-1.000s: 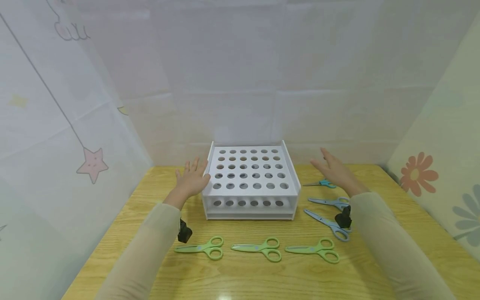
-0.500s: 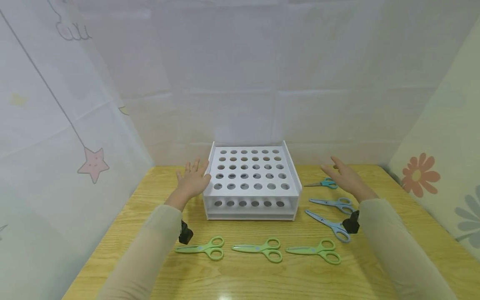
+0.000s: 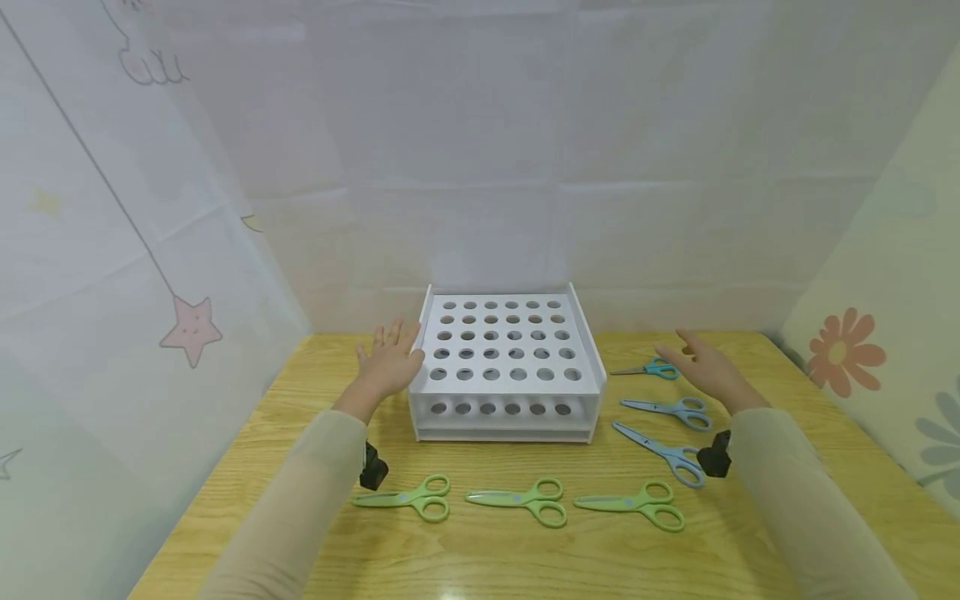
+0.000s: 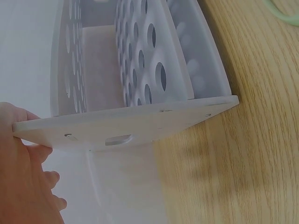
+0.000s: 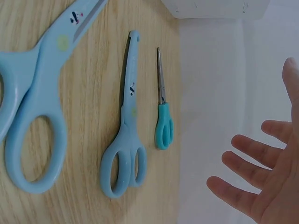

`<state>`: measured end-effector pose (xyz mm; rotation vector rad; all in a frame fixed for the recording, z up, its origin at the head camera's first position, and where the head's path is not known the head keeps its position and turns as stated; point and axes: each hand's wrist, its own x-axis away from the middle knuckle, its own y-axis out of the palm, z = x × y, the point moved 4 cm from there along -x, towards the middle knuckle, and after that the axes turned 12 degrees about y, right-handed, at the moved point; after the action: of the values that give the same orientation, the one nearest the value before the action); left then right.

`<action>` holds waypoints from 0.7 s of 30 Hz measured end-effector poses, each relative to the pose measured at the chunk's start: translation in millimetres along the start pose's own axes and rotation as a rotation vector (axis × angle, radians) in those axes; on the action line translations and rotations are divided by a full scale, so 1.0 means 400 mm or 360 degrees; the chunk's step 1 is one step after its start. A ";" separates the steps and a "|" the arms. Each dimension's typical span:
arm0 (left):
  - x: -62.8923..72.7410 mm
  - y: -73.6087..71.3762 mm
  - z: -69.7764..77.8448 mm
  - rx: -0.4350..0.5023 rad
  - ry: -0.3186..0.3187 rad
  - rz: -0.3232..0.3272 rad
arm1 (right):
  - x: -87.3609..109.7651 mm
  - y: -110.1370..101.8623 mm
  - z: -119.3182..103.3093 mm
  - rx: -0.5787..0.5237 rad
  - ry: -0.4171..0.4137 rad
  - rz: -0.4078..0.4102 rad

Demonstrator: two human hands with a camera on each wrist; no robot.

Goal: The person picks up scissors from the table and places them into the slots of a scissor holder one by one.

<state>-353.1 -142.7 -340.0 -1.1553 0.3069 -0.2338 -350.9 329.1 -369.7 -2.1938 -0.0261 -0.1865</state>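
Observation:
A white two-tier rack point(image 3: 510, 385) with rows of round holes stands on the table. My left hand point(image 3: 384, 367) is at its left side panel point(image 4: 126, 123); in the left wrist view the panel's edge lies between thumb and fingers, pinched there. My right hand point(image 3: 708, 371) hangs in the air right of the rack, fingers spread, holding nothing. Nearest it lie small teal-handled scissors point(image 3: 656, 368) with metal blades, then light-blue scissors point(image 3: 667, 408) and a second light-blue pair point(image 3: 663, 452) lying aslant. The rack's holes hold nothing that I see.
Green scissors lie in a row in front of the rack: a left pair point(image 3: 408, 497), a middle pair point(image 3: 521, 500) and a right pair point(image 3: 633, 504). Printed cloth point(image 3: 465, 150) hangs behind and along both sides of the wooden table point(image 3: 450, 558).
My right hand has moved right and down toward the near side, away from the rack. The left hand stays at the rack's side panel; the rack and scissors lie as before.

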 end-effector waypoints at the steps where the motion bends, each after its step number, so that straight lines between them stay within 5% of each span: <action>1: 0.000 -0.001 0.000 0.0003 0.0001 0.0003 | 0.001 0.001 0.002 -0.0006 0.0005 -0.0004; 21: -0.004 0.006 -0.001 0.0000 -0.0018 0.0003 | 0.020 0.019 0.080 0.0073 -0.0006 -0.0031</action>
<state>-354.9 -141.6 -342.3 -1.1559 0.2978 -0.2256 -338.1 350.0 -393.0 -2.1488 -0.0535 -0.1911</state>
